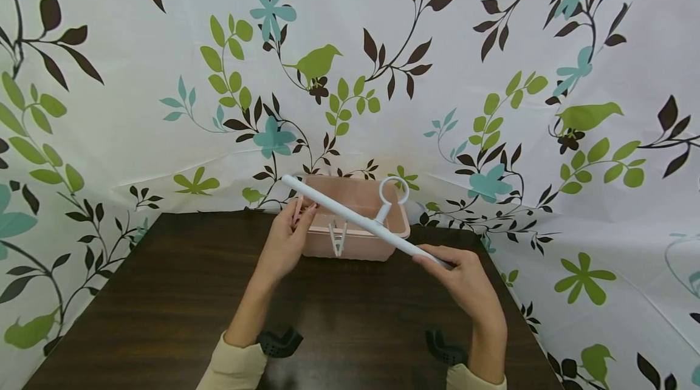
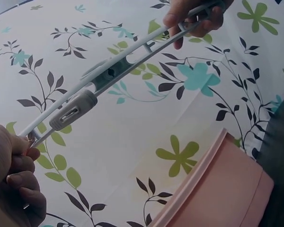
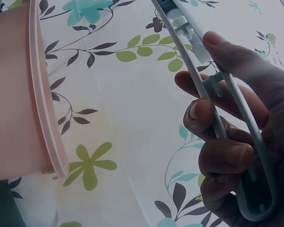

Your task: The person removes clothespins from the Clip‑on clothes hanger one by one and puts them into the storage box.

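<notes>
Left hand [image 1: 284, 238]: clamped on white hanger bar [image 1: 355, 218], above pink basket [image 1: 355, 226].
Right hand [image 1: 465, 277]: clamped on the other end.
Risk: bar could be dropped into basket if grip slackens.

The hanger [image 1: 361, 218] I hold is white, its clip [image 1: 337, 238] white too. Behind it, the far basket [image 1: 377, 244] is pale pink. My table [image 1: 164, 305] is dark brown wood grain. The backdrop [image 1: 492, 44] is white, printed with green birds, teal flowers, brown and green leaves. My sleeves [image 1: 229, 369] are cream.
</notes>
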